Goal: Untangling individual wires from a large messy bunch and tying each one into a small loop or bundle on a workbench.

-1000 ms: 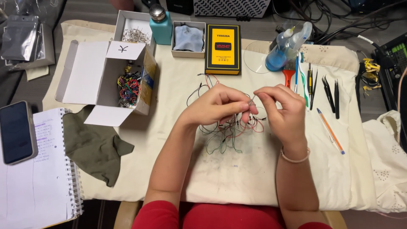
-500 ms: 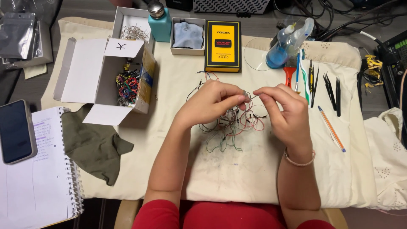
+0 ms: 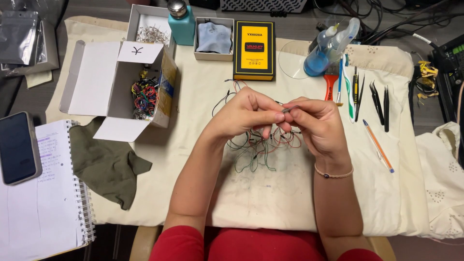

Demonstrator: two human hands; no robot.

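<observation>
Item: tangle of thin jumper wires (image 3: 261,147), red, green and black, lying loose on cream cloth (image 3: 270,203) at centre of tabletop, directly beneath both hands.

Left hand (image 3: 244,116): curled closed, fingertips pinched on one small dark wire end (image 3: 286,110).
Right hand (image 3: 316,125): likewise curled closed, pinching the same wire end from the other side; fingertips of both hands touching.

Surroundings: open cardboard box (image 3: 123,89) of coloured wires, well apart to the left; olive rag (image 3: 108,166) near it; phone (image 3: 17,147) on spiral notebook (image 3: 43,203) at left edge; yellow case (image 3: 254,50) and teal dispenser bottle (image 3: 181,22) at the back; blue squeeze bottle (image 3: 325,48), tweezers (image 3: 379,99) and orange pencil (image 3: 378,146) to the right.

Hazards, as judged:
- Strands trailing from the pinched end into the heap; lifting likely to drag neighbours and tighten the knot.
- Thin pin tip prone to bending or slipping out under a hard pull.
- Loose ends near cloth edge; possible snag or drop off the tabletop.
- Tweezers close to right forearm; risk of a knock on a wide elbow swing.
</observation>
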